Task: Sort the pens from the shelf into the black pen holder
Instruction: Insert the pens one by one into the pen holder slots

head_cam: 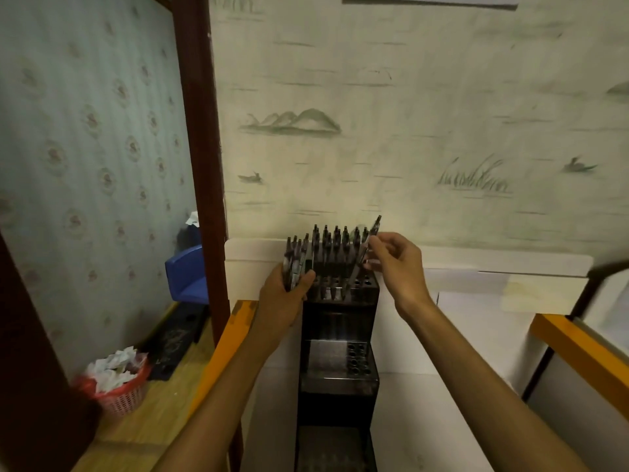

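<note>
Two hands at work: my left hand (284, 294) clenches a spare bundle of dark pens (295, 260) beside the tiered black plastic pen holder (337, 335), feeding stock. My right hand (396, 264) pinches one dark pen (369, 243), tilted toward the holder's top right corner holes. No legible labels.

Left grip (286, 287) clenched around pens, right grip (391, 257) pinching one.

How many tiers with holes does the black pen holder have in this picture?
2 visible. The upper tier is between the hands and holds many pens. The lower tier is in front, its holes empty. A lower dark step is too dim to judge.
</note>
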`<state>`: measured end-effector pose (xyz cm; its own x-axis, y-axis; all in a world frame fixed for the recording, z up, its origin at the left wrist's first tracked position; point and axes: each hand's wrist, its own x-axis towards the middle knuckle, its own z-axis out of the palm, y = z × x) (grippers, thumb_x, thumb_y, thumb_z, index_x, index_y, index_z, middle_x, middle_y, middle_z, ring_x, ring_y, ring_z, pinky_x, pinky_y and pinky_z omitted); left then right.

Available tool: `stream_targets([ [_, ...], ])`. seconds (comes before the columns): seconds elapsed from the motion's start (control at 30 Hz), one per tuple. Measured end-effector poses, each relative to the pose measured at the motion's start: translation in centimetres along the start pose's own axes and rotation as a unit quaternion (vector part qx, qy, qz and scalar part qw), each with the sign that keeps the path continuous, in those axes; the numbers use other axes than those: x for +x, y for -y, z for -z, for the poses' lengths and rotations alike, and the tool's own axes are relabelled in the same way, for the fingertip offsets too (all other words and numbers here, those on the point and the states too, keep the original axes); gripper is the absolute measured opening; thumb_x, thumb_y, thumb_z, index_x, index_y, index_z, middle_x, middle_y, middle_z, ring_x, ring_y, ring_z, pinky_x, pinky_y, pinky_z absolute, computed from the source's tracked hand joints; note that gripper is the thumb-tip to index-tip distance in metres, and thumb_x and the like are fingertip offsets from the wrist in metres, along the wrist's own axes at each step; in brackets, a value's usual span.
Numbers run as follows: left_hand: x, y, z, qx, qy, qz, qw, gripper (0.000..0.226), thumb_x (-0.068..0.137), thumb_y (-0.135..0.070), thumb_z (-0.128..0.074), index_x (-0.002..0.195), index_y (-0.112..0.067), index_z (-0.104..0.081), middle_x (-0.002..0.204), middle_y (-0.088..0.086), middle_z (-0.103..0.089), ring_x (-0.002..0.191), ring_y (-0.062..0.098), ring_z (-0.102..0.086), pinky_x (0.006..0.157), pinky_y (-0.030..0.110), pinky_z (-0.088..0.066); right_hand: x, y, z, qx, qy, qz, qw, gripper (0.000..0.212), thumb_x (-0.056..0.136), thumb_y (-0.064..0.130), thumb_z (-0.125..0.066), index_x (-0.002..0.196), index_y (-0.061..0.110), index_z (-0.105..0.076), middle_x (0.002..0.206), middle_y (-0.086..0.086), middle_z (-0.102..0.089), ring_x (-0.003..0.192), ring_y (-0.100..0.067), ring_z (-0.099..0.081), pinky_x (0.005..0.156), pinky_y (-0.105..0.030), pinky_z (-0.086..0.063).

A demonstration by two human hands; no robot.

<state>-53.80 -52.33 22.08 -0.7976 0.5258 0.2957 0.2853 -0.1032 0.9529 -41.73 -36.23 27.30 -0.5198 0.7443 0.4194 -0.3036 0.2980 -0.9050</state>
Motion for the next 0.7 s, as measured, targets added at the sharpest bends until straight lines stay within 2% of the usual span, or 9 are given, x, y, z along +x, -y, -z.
stream_targets([
  [0.03, 0.0, 0.0, 0.2, 0.012, -0.001, 0.006, 1.0, 0.029, 0.094, -0.036, -0.065, 0.116, -0.017, -0.061, 0.083, 0.016, -0.066, 0.06, 0.016, -0.06, 0.069, 0.054, -0.054, 0.4, -0.1, 0.1, -0.026, -0.005, 0.017, 1.0, 0.012, 0.096, 0.023, -0.063, 0.102, 0.014, -0.068, 0.088, -0.005, -0.073, 0.081, -0.019, -0.071, 0.076, -0.032, -0.061],
  [0.07, 0.0, 0.0, 0.3, 0.012, 0.003, 0.015, 1.0, 0.028, 0.095, -0.037, -0.064, 0.115, -0.018, -0.061, 0.087, 0.02, -0.065, 0.062, 0.022, -0.059, 0.069, 0.056, -0.053, 0.7, -0.2, 0.1, -0.05, -0.011, 0.034, 0.998, 0.011, 0.096, 0.025, -0.063, 0.103, 0.017, -0.068, 0.089, -0.003, -0.073, 0.083, -0.019, -0.071, 0.077, -0.032, -0.06],
  [0.13, 0.0, 0.1, 0.8, -0.018, 0.024, 0.029, 0.999, 0.022, 0.096, -0.037, -0.062, 0.106, -0.018, -0.06, 0.066, 0.01, -0.059, 0.052, 0.011, -0.054, 0.044, 0.04, -0.05, 1.3, -0.3, 0.0, -0.085, -0.021, 0.065, 0.994, 0.014, 0.096, 0.027, -0.063, 0.106, 0.019, -0.068, 0.091, 0.001, -0.072, 0.085, -0.014, -0.07, 0.079, -0.031, -0.06],
  [0.17, 0.0, 0.3, 1.1, -0.033, 0.037, 0.037, 0.998, 0.019, 0.097, -0.038, -0.061, 0.099, -0.019, -0.058, 0.059, 0.0, -0.055, 0.046, 0.006, -0.048, 0.038, 0.029, -0.041, 1.6, -0.4, -0.1, -0.102, -0.025, 0.079, 0.991, 0.016, 0.096, 0.027, -0.062, 0.108, 0.018, -0.068, 0.092, 0.003, -0.072, 0.088, -0.012, -0.069, 0.081, -0.03, -0.059],
  [0.23, 0.1, 0.6, 1.5, -0.052, 0.063, 0.051, 0.995, 0.017, 0.099, -0.036, -0.058, 0.092, -0.021, -0.053, 0.055, -0.007, -0.05, 0.042, 0.005, -0.042, 0.038, 0.022, -0.033, 2.0, -0.4, -0.2, -0.137, -0.026, 0.105, 0.985, 0.018, 0.096, 0.026, -0.063, 0.11, 0.016, -0.068, 0.094, 0.005, -0.071, 0.09, -0.009, -0.067, 0.082, -0.026, -0.058],
  [0.33, 0.3, 1.1, 2.1, -0.076, 0.092, 0.061, 0.991, 0.011, 0.103, -0.026, -0.052, 0.094, -0.019, -0.05, 0.057, -0.006, -0.05, 0.041, 0.007, -0.04, 0.037, 0.021, -0.032, 2.6, -0.5, -0.4, -0.179, -0.017, 0.124, 0.976, 0.016, 0.095, 0.026, -0.064, 0.108, 0.018, -0.068, 0.092, 0.012, -0.069, 0.09, -0.002, -0.065, 0.081, -0.018, -0.053],
  [0.47, 0.8, 1.0, 2.6, -0.082, 0.084, 0.06, 0.991, 0.011, 0.104, -0.018, -0.048, 0.097, -0.011, -0.051, 0.061, 0.001, -0.052, 0.041, 0.009, -0.043, 0.037, 0.022, -0.033, 2.9, -1.1, -0.2, -0.215, -0.004, 0.126, 0.968, 0.016, 0.095, 0.027, -0.064, 0.108, 0.019, -0.069, 0.09, 0.019, -0.067, 0.088, 0.007, -0.063, 0.078, -0.011, -0.048],
  [0.6, 0.3, 1.2, 2.5, -0.082, 0.059, 0.034, 0.994, 0.015, 0.103, -0.021, -0.051, 0.1, -0.007, -0.056, 0.067, 0.002, -0.056, 0.046, 0.009, -0.047, 0.039, 0.02, -0.036, 2.6, -1.9, -0.2, -0.241, 0.001, 0.129, 0.962, 0.02, 0.094, 0.028, -0.065, 0.111, 0.018, -0.07, 0.09, 0.016, -0.067, 0.088, 0.008, -0.063, 0.074, -0.005, -0.047],
  [0.7, -0.5, 1.3, 2.5, -0.079, 0.049, 0.011, 0.996, 0.032, 0.104, -0.031, -0.048, 0.099, -0.001, -0.057, 0.058, -0.002, -0.051, 0.047, 0.008, -0.045, 0.041, 0.019, -0.035, 2.4, -2.4, 0.0, -0.268, 0.0, 0.138, 0.953, 0.022, 0.094, 0.029, -0.066, 0.111, 0.016, -0.071, 0.091, 0.013, -0.068, 0.086, 0.008, -0.062, 0.071, -0.002, -0.045],
])
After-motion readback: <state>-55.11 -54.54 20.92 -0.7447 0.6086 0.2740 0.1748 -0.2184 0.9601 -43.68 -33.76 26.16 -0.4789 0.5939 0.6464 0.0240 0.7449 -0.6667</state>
